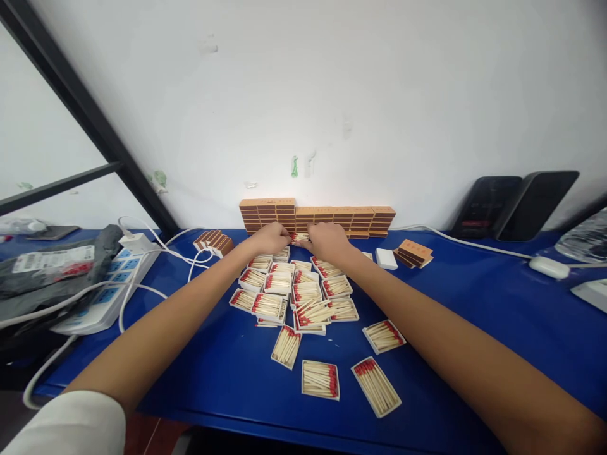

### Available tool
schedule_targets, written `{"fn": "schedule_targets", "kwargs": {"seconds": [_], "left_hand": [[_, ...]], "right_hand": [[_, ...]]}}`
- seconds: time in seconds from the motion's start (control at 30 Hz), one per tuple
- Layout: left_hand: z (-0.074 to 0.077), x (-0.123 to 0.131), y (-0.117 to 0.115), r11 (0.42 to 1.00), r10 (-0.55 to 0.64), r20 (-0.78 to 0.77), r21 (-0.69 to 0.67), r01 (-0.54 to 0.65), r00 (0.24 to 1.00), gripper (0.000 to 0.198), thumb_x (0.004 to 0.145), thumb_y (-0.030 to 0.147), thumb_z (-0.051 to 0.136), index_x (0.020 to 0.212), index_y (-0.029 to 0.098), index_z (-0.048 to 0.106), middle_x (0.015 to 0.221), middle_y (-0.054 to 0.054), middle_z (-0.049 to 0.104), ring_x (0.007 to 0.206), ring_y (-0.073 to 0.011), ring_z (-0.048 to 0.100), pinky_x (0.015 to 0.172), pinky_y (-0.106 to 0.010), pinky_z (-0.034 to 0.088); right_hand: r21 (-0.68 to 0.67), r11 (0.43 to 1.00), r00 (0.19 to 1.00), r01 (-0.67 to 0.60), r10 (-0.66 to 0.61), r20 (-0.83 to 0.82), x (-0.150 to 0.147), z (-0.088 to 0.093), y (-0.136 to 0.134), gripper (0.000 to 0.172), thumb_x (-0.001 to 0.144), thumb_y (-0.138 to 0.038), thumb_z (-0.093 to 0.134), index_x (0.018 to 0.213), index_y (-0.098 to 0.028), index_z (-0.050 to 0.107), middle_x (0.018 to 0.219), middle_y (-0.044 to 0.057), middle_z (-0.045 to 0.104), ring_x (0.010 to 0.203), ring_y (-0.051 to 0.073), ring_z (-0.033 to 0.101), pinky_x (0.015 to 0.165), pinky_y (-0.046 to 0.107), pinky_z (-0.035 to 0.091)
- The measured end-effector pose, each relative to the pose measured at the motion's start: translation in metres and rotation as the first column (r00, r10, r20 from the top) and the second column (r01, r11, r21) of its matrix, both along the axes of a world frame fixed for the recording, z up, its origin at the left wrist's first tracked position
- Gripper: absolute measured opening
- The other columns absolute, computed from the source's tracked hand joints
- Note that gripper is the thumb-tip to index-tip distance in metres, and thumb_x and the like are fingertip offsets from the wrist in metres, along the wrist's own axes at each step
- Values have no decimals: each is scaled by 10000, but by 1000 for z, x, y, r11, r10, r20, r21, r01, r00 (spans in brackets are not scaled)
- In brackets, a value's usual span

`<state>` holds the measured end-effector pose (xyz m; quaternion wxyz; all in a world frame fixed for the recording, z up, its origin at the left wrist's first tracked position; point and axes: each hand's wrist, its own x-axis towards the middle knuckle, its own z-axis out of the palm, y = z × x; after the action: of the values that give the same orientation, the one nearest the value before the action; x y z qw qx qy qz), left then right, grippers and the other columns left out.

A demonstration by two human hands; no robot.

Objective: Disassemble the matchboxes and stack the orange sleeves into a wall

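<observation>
Both my hands are at the back of the pile, in front of the stacked matchboxes. A small batch of matches (300,237), red heads showing, lies between them, seemingly in a tray whose edges my fingers hide. My left hand (270,239) is closed at its left end, fingers curled. At the right end, my right hand (328,241) grips with bent fingers. Just below sit several open white trays full of matches (277,283), heaped in overlapping rows. Loose matches (313,311) lie across the front trays. The closed matchboxes (344,218), orange-topped with brown sides, form a wall-like stack.
Separate match trays lie nearer me, one at the front (320,380). Matchbox covers (213,241) stand at left; more boxes (413,253) and a white tray (386,259) are at right. A power strip (107,287), cables, grey bag (52,272) and two phones (535,205) flank the blue table.
</observation>
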<state>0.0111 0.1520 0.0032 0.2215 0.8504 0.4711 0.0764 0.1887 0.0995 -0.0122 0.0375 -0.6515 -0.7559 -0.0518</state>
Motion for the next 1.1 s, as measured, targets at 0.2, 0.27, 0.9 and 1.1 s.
{"fn": "schedule_targets", "kwargs": {"seconds": [0.2, 0.27, 0.9, 1.1], "left_hand": [[0, 3, -2, 1000, 5, -1, 9, -5, 1000, 238, 802, 237, 568, 570, 184, 577, 576, -9, 547, 625, -172, 502, 619, -312, 318], [0, 4, -2, 1000, 4, 2, 8, -4, 1000, 229, 795, 232, 577, 571, 181, 582, 586, -11, 559, 628, -172, 508, 616, -310, 319], [6, -10, -8, 999, 13, -33, 35, -12, 999, 241, 871, 240, 552, 769, 155, 753, 755, -48, 717, 706, -194, 586, 657, -306, 369], [7, -7, -12, 997, 8, -58, 81, -3, 998, 267, 881, 249, 571, 689, 167, 736, 621, -28, 639, 622, -178, 525, 626, -312, 331]], "right_hand": [[16, 1000, 1000, -10, 9, 12, -4, 0, 0, 656, 1016, -672, 487, 1125, -87, 765, 1082, 269, 770, 1094, 358, 734, 872, 376, 535], [13, 1000, 1000, -19, 18, 14, -4, 0, 0, 664, 1015, -681, 474, 1110, -96, 775, 1064, 262, 773, 1085, 359, 738, 864, 379, 539], [-64, 996, 997, -65, 63, -34, 18, 17, 3, 317, 966, -474, 695, 1049, -175, 759, 1114, 161, 781, 1030, 305, 721, 811, 361, 525], [-164, 980, 993, -109, 99, -70, 28, 14, 11, 188, 915, -401, 769, 906, -214, 767, 998, 92, 791, 932, 251, 723, 713, 311, 495]]}}
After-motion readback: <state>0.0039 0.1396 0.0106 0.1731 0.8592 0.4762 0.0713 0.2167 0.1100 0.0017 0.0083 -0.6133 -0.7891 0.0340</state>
